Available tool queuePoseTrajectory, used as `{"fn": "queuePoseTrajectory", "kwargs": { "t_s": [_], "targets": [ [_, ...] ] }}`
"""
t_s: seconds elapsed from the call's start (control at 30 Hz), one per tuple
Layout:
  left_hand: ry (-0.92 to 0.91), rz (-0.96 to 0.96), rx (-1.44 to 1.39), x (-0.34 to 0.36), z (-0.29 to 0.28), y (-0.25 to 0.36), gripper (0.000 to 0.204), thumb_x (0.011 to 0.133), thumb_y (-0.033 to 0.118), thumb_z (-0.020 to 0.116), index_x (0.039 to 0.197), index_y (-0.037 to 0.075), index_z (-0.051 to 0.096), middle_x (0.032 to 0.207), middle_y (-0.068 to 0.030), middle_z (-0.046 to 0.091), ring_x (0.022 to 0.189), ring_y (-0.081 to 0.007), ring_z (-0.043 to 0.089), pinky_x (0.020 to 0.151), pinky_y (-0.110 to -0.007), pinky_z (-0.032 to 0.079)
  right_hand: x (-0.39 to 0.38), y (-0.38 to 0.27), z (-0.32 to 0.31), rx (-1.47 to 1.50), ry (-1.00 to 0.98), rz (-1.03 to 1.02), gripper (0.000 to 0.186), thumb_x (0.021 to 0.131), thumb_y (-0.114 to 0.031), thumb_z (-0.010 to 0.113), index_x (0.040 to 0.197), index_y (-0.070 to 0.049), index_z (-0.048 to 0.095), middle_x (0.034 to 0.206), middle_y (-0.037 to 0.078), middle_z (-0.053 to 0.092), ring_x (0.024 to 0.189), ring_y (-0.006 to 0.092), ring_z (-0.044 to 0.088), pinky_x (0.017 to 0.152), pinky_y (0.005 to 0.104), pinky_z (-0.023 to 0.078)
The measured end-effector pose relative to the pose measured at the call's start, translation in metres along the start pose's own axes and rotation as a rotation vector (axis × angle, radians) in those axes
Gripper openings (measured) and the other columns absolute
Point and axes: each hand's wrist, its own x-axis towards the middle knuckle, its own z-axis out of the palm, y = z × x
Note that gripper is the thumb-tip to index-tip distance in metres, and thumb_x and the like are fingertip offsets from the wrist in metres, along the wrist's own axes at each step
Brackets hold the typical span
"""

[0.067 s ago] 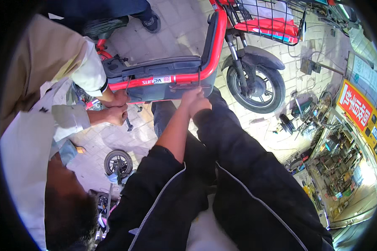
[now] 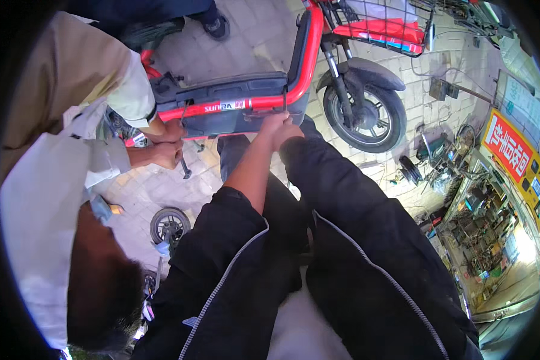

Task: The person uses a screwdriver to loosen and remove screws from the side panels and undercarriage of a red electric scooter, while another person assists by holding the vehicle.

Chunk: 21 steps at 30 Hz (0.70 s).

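Beside the red tube of an electric scooter (image 2: 282,99), my left hand (image 2: 272,127) and my right hand (image 2: 289,133) are closed together, one against the other. A thin dark rod-like piece (image 2: 285,99) rises from them across the red tube; its lower end is hidden in my fingers, and its kind cannot be told. Farther left along the same tube, a co-worker's two hands (image 2: 168,147) are closed close together by a similar thin piece (image 2: 184,114). The scooter's dark footboard (image 2: 234,93) lies behind the tube.
The scooter's front wheel (image 2: 366,117) and wire basket (image 2: 390,27) are at the upper right. A small wheel (image 2: 169,225) is at lower left. Parts and tools (image 2: 483,231) crowd the right, below a red-and-yellow sign (image 2: 507,147). Another person's shoe (image 2: 218,27) shows at the top.
The scooter and hands appear slightly higher in the picture. My hands stay closed together at the same part of the tube; the co-worker's hands also remain by it.
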Motion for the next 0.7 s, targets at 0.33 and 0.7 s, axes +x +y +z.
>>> {"fn": "queuePoseTrajectory", "kwargs": {
  "t_s": [0.33, 0.7],
  "targets": [
    [-0.067, -0.166, -0.205, 0.014, 0.026, 0.048, 0.018, 0.085, 0.022, 0.055, 0.084, 0.004, 0.06, 0.076, -0.0072, 0.061, 0.067, -0.0199, 0.06, 0.06, -0.033, 0.047, 0.063, -0.021, -0.062, 0.159, -0.144, -0.111, 0.051, 0.085, -0.029, 0.048, 0.122, 0.006, 0.044, 0.108, 0.023, 0.06, 0.098, 0.0333, 0.061, 0.079, 0.0376, 0.049],
    [0.05, 0.032, -0.082, -0.007, 0.007, -0.024, 0.015, 0.083, 0.019, 0.059, 0.079, 0.005, 0.06, 0.068, -0.0032, 0.057, 0.057, -0.014, 0.052, 0.054, -0.03, 0.042, 0.092, 0.034, 0.03, 0.147, -0.063, -0.292, 0.05, 0.086, -0.034, 0.046, 0.121, 0.001, 0.048, 0.104, 0.025, 0.061, 0.096, 0.0347, 0.061, 0.082, 0.0411, 0.049]
  ]
}}
